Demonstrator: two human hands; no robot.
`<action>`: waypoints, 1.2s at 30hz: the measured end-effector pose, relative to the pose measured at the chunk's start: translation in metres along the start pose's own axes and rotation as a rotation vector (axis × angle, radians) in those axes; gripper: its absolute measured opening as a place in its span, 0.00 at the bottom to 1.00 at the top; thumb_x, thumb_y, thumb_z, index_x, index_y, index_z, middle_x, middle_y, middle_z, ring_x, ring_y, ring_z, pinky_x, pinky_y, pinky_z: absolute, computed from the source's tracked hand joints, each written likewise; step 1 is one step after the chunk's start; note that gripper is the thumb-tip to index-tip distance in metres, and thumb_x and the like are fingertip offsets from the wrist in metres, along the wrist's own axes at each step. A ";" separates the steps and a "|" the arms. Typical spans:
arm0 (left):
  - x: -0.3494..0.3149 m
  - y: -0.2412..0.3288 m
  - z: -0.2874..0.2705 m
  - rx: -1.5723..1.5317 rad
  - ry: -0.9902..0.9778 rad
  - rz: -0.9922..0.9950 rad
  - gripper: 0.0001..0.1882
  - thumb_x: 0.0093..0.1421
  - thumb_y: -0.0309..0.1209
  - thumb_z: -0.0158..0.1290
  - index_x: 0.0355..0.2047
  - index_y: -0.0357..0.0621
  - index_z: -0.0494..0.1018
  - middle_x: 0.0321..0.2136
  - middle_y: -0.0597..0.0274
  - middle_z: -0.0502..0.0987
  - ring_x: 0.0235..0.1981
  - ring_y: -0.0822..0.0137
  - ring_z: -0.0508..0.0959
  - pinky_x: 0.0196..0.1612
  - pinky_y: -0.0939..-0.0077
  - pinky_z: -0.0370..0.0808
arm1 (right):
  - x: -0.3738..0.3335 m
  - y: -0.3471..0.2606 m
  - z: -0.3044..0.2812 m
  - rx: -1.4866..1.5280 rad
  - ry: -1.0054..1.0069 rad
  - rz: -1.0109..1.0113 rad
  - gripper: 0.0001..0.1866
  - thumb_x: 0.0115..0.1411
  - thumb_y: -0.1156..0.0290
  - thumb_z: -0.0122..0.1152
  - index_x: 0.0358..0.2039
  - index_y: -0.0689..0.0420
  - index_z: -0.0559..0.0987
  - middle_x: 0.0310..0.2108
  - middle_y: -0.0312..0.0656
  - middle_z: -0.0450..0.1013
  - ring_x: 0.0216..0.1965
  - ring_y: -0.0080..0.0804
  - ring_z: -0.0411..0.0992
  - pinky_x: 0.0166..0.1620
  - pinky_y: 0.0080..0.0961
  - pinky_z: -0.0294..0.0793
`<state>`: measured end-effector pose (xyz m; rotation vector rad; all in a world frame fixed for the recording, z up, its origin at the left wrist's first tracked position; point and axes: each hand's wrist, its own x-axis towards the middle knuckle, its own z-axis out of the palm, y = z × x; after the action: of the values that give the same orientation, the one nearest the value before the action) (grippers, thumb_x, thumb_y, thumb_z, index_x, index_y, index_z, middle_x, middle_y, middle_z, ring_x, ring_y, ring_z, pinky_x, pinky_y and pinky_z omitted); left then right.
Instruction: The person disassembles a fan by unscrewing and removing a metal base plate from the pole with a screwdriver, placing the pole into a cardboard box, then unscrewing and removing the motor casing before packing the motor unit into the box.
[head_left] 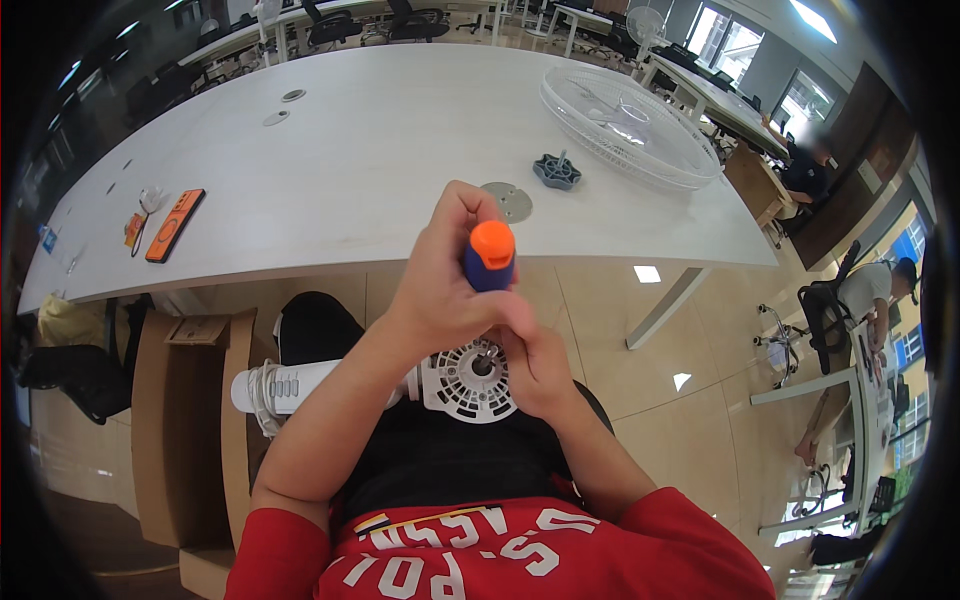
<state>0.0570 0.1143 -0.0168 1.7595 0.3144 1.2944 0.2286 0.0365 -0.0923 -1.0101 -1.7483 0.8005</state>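
Blue-orange tool: one, gripped in left hand; right hand curled, hold unclear; one fan body.

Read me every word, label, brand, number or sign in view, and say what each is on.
Red fabric shirt: large white lettering, which I won't copy out.
Orange rectangular phone: any markings are too small to read.
Blue tool handle with orange end, in the left hand: no readable text.
Open brown cardboard box: no readable text.
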 end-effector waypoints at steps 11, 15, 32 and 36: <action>0.003 0.018 0.017 0.007 0.153 0.087 0.32 0.65 0.47 0.66 0.55 0.38 0.65 0.35 0.63 0.77 0.39 0.71 0.82 0.44 0.74 0.81 | -0.001 -0.008 -0.001 0.014 0.035 0.020 0.21 0.68 0.83 0.42 0.57 0.63 0.78 0.46 0.51 0.83 0.50 0.44 0.83 0.55 0.34 0.79; 0.003 0.004 0.004 0.131 0.019 0.139 0.31 0.69 0.49 0.60 0.58 0.38 0.63 0.43 0.49 0.81 0.35 0.70 0.82 0.43 0.74 0.82 | 0.000 -0.004 0.000 0.026 0.043 0.027 0.21 0.69 0.84 0.42 0.57 0.62 0.77 0.46 0.52 0.82 0.51 0.46 0.83 0.56 0.35 0.79; 0.003 0.025 -0.001 0.092 -0.059 0.088 0.32 0.66 0.44 0.65 0.58 0.37 0.65 0.39 0.56 0.81 0.36 0.71 0.80 0.42 0.73 0.79 | 0.001 -0.008 0.004 0.018 0.074 -0.060 0.16 0.73 0.79 0.50 0.58 0.60 0.77 0.41 0.46 0.83 0.42 0.35 0.83 0.46 0.31 0.80; 0.008 0.040 0.004 0.158 -0.044 -0.022 0.29 0.65 0.43 0.67 0.56 0.38 0.69 0.36 0.60 0.79 0.35 0.72 0.79 0.41 0.75 0.78 | -0.002 0.002 0.006 0.107 0.066 0.037 0.16 0.70 0.79 0.55 0.57 0.60 0.78 0.40 0.45 0.82 0.39 0.33 0.82 0.45 0.29 0.79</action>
<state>0.0519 0.0950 0.0190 1.9085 0.4203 1.2419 0.2242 0.0357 -0.0970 -0.9887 -1.6176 0.8648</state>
